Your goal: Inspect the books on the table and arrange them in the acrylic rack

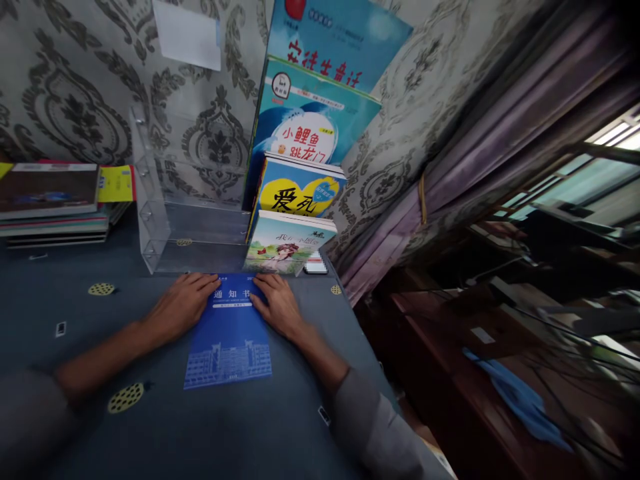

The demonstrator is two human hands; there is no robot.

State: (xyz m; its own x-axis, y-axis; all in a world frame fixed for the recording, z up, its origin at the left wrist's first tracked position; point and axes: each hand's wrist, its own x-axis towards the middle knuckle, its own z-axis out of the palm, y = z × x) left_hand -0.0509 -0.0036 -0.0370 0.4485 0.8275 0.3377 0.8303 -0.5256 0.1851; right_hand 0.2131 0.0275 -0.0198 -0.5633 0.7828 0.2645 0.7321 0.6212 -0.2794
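While both hands lie flat, the clear rack crowds the blue booklet

As I look down through the head camera, the left hand (183,307) and right hand (276,303) are unclenched, fingertips resting on opposite sides of the blue booklet (229,347) near its top. It lies on the patterned tablecloth (165,427), its top edge right by the foot of the clear rack (200,257), which bounds the space beyond.

Four picture books (295,193) stand in tiers at the rack's right side. I see a book stack (50,200) to the left, a white sheet (187,37) on the wall, and, past the table's right side, a curtain (395,220) and a reddish-brown desk (430,353) with a blue cloth (520,400).

I read 通知书 on the booklet. From the top down, the books show 安徒生童话, 小鲤鱼跳龙门, then 爱 and 死; the lowest starts with 我, the rest too small to make out.
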